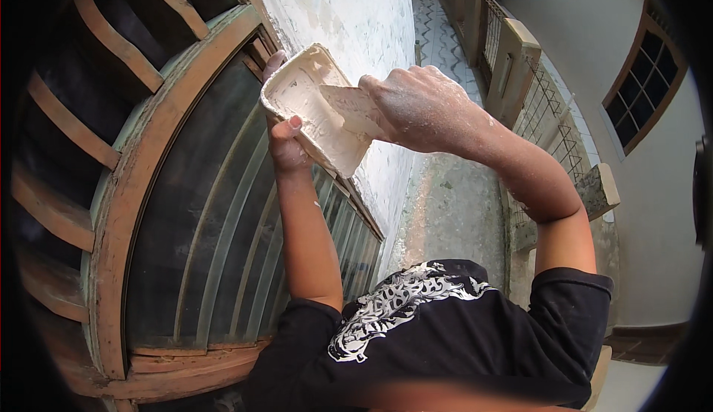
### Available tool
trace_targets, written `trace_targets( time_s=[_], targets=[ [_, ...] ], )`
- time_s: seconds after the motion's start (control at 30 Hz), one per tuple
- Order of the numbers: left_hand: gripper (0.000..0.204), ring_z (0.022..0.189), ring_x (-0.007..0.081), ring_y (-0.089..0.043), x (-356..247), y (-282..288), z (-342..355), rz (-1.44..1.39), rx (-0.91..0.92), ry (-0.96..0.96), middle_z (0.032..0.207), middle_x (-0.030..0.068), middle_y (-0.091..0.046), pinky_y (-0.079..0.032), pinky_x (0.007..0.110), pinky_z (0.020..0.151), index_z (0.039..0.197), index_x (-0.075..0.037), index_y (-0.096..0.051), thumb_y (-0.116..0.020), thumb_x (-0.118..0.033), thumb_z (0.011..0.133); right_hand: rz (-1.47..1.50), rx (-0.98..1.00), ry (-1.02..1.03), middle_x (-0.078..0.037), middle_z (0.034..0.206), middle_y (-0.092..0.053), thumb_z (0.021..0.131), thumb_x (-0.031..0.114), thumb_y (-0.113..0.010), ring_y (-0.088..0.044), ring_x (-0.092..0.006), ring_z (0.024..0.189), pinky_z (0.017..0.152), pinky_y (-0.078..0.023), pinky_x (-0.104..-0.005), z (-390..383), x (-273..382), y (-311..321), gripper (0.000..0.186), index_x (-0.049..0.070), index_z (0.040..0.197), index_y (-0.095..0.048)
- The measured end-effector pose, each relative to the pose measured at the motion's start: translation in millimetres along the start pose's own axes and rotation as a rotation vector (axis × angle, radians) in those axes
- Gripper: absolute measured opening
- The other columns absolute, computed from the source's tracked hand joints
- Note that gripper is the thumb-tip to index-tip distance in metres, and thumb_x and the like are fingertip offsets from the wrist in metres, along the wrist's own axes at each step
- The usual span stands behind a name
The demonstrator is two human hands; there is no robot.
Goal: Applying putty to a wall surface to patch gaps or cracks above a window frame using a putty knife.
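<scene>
My left hand (288,145) holds a shallow rectangular tub (286,74) from below and the side, its thumb over the near rim. Whitish putty (306,111) coats the inside of the tub, which is tilted. My right hand (422,108), dusted white, is closed around a putty knife (350,106). The knife's flat, putty-smeared blade reaches into the tub. Most of my left fingers are hidden behind the tub, and my right fist covers the handle of the knife.
A white, patchy wall (338,11) rises just beyond the tub. To the left is a wooden-framed window (111,263) with glass slats (223,263). A narrow concrete path (453,204) runs ahead, with a low wire-mesh fence (546,115) on its right.
</scene>
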State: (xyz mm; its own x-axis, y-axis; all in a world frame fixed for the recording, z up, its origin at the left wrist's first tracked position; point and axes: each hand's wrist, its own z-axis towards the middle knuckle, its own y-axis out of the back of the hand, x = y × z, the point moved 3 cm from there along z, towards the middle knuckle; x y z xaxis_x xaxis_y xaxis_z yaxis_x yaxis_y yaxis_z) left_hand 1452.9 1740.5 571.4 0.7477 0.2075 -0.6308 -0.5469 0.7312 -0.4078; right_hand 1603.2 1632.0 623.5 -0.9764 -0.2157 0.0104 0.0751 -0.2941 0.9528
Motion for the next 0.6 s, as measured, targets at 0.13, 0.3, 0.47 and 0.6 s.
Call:
trace_targets(
  time_s=[0.13,0.3,0.47,0.6],
  targets=[
    [0.094,0.123,0.0335,-0.053,11,5,1,-0.047,-0.062,0.01,0.134,0.019,-0.048,-0.049,0.046,0.104,0.149,-0.01,-0.032,-0.066,-0.026,0.062,0.098,0.074,0.017,-0.017,0.072,-0.07,0.08,0.017,-0.073,-0.069,-0.0296,0.063,0.061,-0.057,-0.0408,7,-9,-6,0.035,-0.002,0.107,-0.063],
    [0.077,0.121,0.0317,-0.055,33,29,-2,-0.061,-0.215,0.12,0.129,0.017,-0.054,-0.047,0.044,0.104,0.141,-0.002,-0.043,-0.063,-0.028,0.072,0.407,0.183,-0.031,-0.02,0.086,-0.071,0.084,0.026,-0.07,-0.068,-0.0328,0.079,0.078,-0.054,-0.0405,25,-36,-26,0.039,-0.008,0.104,-0.067],
    [0.066,0.12,0.0326,-0.055,41,26,-3,-0.092,-0.409,0.116,0.132,0.0193,-0.056,-0.043,0.045,0.104,0.138,0.001,-0.047,-0.053,-0.04,0.087,0.883,0.131,-0.191,-0.013,0.097,-0.071,0.088,0.036,-0.074,-0.066,-0.02,0.08,0.076,-0.053,-0.0349,34,-80,-56,0.05,-0.008,0.112,-0.068],
    [0.06,0.12,0.0307,-0.056,50,25,-10,-0.18,-0.455,0.148,0.13,0.0155,-0.057,-0.046,0.045,0.101,0.136,-0.001,-0.048,-0.053,-0.042,0.092,1.08,0.115,-0.318,-0.012,0.095,-0.07,0.093,0.029,-0.071,-0.065,-0.0134,0.08,0.074,-0.054,-0.0285,37,-96,-69,0.042,-0.008,0.11,-0.067]
  ],
)
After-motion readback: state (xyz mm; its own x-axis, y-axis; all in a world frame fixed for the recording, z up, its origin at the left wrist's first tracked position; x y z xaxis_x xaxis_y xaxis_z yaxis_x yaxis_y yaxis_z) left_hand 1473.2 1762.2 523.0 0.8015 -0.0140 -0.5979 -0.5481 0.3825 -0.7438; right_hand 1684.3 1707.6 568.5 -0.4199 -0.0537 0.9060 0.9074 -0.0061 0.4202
